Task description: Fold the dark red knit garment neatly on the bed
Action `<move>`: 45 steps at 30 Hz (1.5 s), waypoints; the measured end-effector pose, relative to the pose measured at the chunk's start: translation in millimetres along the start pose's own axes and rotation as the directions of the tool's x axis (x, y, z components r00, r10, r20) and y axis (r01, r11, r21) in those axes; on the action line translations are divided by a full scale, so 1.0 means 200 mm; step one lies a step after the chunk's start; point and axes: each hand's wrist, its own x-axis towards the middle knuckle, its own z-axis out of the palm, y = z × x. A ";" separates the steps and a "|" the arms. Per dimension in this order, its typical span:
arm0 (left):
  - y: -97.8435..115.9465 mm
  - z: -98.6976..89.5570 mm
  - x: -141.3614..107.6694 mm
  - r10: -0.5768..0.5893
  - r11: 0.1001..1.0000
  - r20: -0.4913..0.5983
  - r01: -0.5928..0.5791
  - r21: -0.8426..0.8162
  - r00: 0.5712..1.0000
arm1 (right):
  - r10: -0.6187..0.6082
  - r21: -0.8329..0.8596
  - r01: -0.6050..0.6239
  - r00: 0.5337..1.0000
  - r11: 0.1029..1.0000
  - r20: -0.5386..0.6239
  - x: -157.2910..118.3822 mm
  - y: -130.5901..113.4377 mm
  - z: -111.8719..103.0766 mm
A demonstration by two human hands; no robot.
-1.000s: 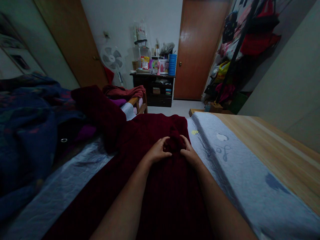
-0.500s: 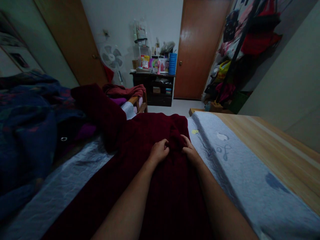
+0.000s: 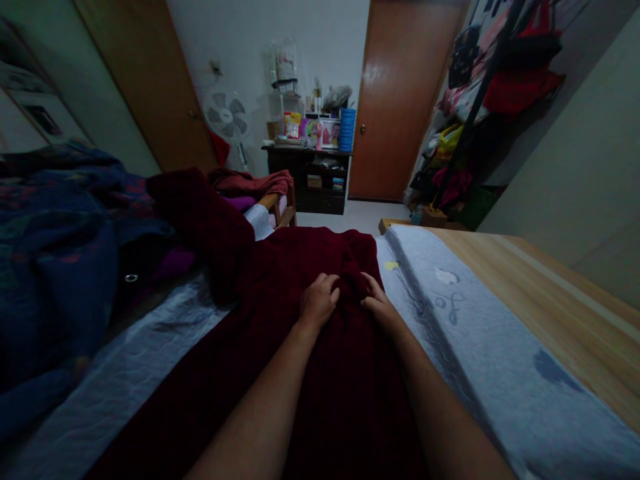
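A dark red knit garment (image 3: 280, 313) lies spread over the bed, one sleeve-like part stretching out to the left. Near its middle, my left hand (image 3: 320, 300) is closed with its fingertips on the cloth beside a raised fold. Across that fold, my right hand (image 3: 383, 307) pinches the fabric between thumb and fingers, close to the garment's right edge. Whatever finer detail sits between the hands is too dark to make out.
Under the garment is a light blue quilted sheet (image 3: 450, 320), with bare wooden board (image 3: 560, 287) along the right. Blue patterned cloth (image 3: 55, 240) is heaped at left. Beyond stand a white fan (image 3: 227, 115), a dark cabinet (image 3: 305, 200) and hanging bags (image 3: 525, 87).
The fingers of my left hand have shifted slightly upward on the cloth, and my right hand has moved slightly left. The garment lies almost the same.
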 end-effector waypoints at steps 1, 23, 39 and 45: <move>0.00 0.00 0.00 0.015 1.000 0.002 -0.015 0.024 1.000 | -0.008 -0.012 0.008 1.000 1.000 0.008 0.00 0.00 0.00; -0.04 -0.04 0.06 -0.310 0.633 0.272 0.411 -0.656 0.911 | -0.196 -0.454 0.240 0.970 0.858 0.143 0.00 0.00 0.02; -0.08 -0.04 0.06 -0.362 0.263 0.337 0.442 -0.857 0.869 | -0.235 -0.513 0.278 0.961 0.812 0.149 0.00 0.01 0.02; -0.12 -0.04 0.07 -0.391 0.416 0.320 0.476 -0.775 0.863 | -0.226 -0.546 0.278 0.961 0.790 0.162 -0.01 0.00 0.02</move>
